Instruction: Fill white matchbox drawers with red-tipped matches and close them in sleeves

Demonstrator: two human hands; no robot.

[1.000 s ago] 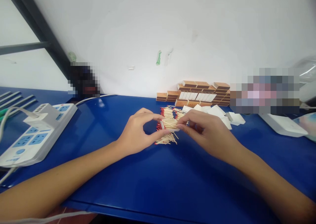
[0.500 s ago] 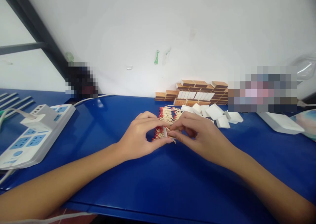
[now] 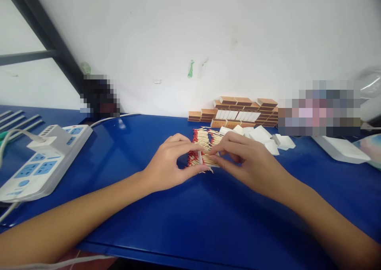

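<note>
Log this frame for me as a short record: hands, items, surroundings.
left hand: thumb and fingers on a matchbox tray
right hand: fingertips at the tray's other end; exact grip unclear
tray contents: wooden matches
beside tray: loose red-headed matches
behind, right: loose white trays
against wall: stacked matchboxes
far left: power strip with a white charger plugged in
surface: blue table

The left hand (image 3: pixel 166 163) pinches a little white tray (image 3: pixel 200 157) of matches (image 3: pixel 209 159); the right hand (image 3: pixel 254 162) is at its other end. Brown matchboxes (image 3: pixel 244 114) sit piled by the wall (image 3: pixel 149 35).
</note>
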